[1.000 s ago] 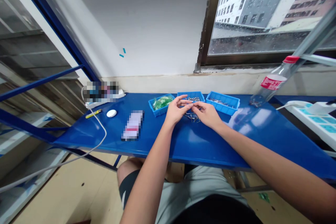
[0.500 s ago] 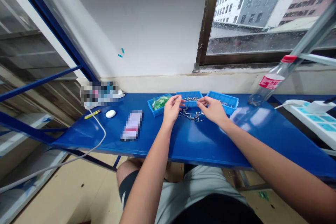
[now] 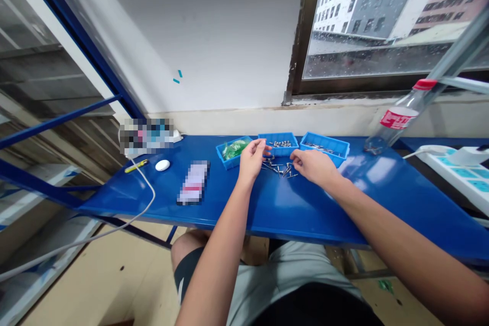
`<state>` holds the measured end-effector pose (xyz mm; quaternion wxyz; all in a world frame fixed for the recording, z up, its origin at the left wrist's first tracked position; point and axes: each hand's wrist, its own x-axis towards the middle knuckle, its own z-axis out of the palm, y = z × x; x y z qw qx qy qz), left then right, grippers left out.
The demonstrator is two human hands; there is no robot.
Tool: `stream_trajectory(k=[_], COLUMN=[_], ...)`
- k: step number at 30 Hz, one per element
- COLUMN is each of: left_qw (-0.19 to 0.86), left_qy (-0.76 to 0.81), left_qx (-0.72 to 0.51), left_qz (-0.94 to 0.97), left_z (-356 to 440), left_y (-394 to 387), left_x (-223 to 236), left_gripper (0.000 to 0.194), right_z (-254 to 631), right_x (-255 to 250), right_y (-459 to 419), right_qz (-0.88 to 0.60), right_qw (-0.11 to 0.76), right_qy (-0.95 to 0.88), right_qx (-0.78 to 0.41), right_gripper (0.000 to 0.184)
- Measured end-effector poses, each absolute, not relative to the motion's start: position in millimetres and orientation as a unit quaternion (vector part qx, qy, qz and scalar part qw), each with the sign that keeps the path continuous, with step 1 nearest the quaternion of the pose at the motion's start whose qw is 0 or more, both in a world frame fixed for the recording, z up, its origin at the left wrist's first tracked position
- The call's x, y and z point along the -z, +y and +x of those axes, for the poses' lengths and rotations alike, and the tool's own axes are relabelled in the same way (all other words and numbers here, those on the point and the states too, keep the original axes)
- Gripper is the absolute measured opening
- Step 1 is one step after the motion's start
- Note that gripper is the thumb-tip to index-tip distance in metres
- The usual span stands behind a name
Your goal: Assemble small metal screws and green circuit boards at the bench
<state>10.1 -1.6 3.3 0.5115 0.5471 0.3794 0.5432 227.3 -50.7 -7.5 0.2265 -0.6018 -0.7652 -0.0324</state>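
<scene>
My left hand point(image 3: 252, 159) is raised in front of the green-bag bin, thumb and forefinger pinched together; whatever they hold is too small to make out. My right hand point(image 3: 312, 164) is lower, over the table beside the loose metal pieces, its fingers drawn together and their tips partly hidden. Between the hands lies a small pile of thin, screw-like metal parts point(image 3: 284, 170). Behind it stands a blue bin point(image 3: 278, 151) with many small metal pieces. The right blue bin point(image 3: 336, 159) holds long thin metal parts; the left blue bin point(image 3: 229, 164) contains a green plastic bag point(image 3: 235, 149).
On the blue table point(image 3: 290, 214) a phone point(image 3: 193, 183), a white oval object point(image 3: 162, 165) and a yellow cutter point(image 3: 136, 166) lie to the left. A white cable point(image 3: 153, 191) crosses the left edge. At right are a plastic bottle point(image 3: 397, 118) and a power strip point(image 3: 464, 168).
My right hand has lowered and turned toward the loose metal parts, uncovering more of the right bin. My left hand stays nearly in place. The whole view has shifted slightly.
</scene>
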Motion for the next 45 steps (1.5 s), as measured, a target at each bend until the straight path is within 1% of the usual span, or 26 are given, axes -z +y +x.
stream_trajectory(k=[4, 6, 9, 11, 13, 15, 18, 21, 24, 27, 33, 35, 39, 45], left_qw=[0.511, 0.510, 0.515, 0.534, 0.551, 0.549, 0.542, 0.549, 0.535, 0.517, 0.548, 0.540, 0.492, 0.474], left_qy=[0.380, 0.379, 0.367, 0.342, 0.317, 0.304, 0.299, 0.296, 0.293, 0.297, 0.265, 0.274, 0.319, 0.317], left_qx=[-0.540, -0.536, -0.507, -0.464, -0.425, -0.411, -0.428, -0.454, -0.466, -0.468, -0.453, -0.452, -0.444, -0.481], left_qz=[0.551, 0.555, 0.586, 0.619, 0.645, 0.662, 0.658, 0.636, 0.641, 0.652, 0.651, 0.654, 0.678, 0.666], left_z=[11, 11, 11, 12, 14, 16, 18, 16, 13, 12, 14, 14, 13, 11], left_y=[-1, -1, -3, -6, -9, -10, -9, -6, -5, -7, -11, -10, -6, -3], left_x=[-3, -2, -1, 1, 4, 7, 9, 10, 8, 4, 2, 4, 7, 5], left_gripper=[0.036, 0.036, 0.039, 0.043, 0.046, 0.041, 0.035, 0.034, 0.042, 0.053, 0.057, 0.054, 0.037, 0.029], right_z=[225, 222, 215, 208, 202, 197, 192, 188, 184, 182, 186, 187, 189, 187], right_x=[9, 7, 4, 1, -1, -1, -2, -1, 2, 6, 10, 12, 18, 16], right_y=[-47, -46, -49, -52, -55, -58, -60, -62, -61, -59, -55, -52, -47, -49], right_qz=[-0.601, -0.587, -0.547, -0.521, -0.503, -0.491, -0.484, -0.482, -0.492, -0.516, -0.518, -0.513, -0.503, -0.495], right_qw=[0.258, 0.303, 0.397, 0.444, 0.471, 0.487, 0.487, 0.474, 0.484, 0.502, 0.462, 0.477, 0.511, 0.508], right_qy=[-0.756, -0.750, -0.736, -0.728, -0.722, -0.717, -0.723, -0.733, -0.712, -0.667, -0.683, -0.669, -0.636, -0.641], right_qx=[0.020, 0.009, -0.018, -0.042, -0.071, -0.088, -0.080, -0.082, -0.129, -0.190, -0.228, -0.248, -0.286, -0.294], right_gripper=[0.023, 0.027, 0.030, 0.023, 0.016, 0.013, 0.014, 0.014, 0.015, 0.020, 0.024, 0.025, 0.027, 0.027])
